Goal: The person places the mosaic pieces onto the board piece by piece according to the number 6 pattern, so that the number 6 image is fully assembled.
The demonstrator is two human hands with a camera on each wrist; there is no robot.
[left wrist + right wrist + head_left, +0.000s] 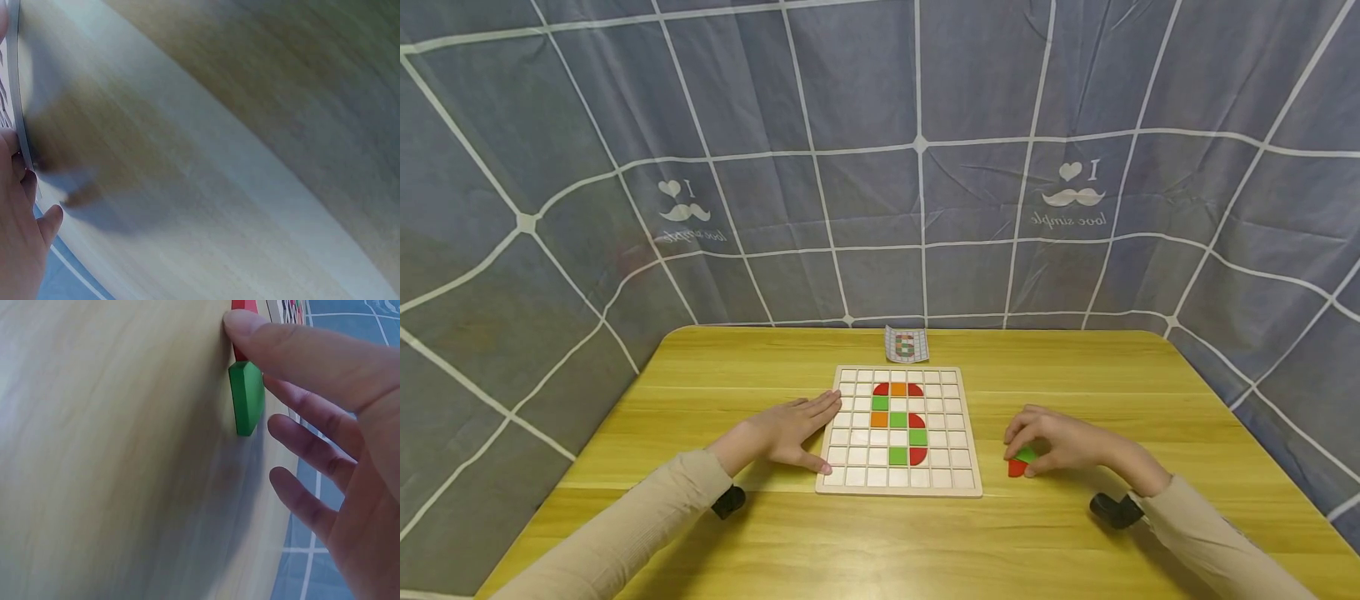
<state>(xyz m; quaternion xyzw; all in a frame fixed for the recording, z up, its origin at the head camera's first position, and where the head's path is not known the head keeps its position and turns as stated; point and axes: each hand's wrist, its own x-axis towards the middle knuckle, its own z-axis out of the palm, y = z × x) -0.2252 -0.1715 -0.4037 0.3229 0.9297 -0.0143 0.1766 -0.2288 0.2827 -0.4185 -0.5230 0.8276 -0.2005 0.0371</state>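
A pale wooden grid board [951, 467] lies on the table, with red, orange and green tiles in its middle cells. My left hand [796, 429] is spread along the board's left edge, fingertips and thumb touching the rim. To the right of the board, my right hand [1063, 442] pinches a red piece [1017, 468] with thumb and index finger, low over the table. Against that red piece stands a green piece [247, 400], partly under my hand. The other fingers of that hand hang loosely bent. The index fingertip is hidden in the right wrist view.
Behind the board lies a small card [906, 345] printed with a coloured pattern on a grid. The wooden table [880, 550] ends at a grey-blue curtain [880, 200] with white lines, which rises at the back and both sides.
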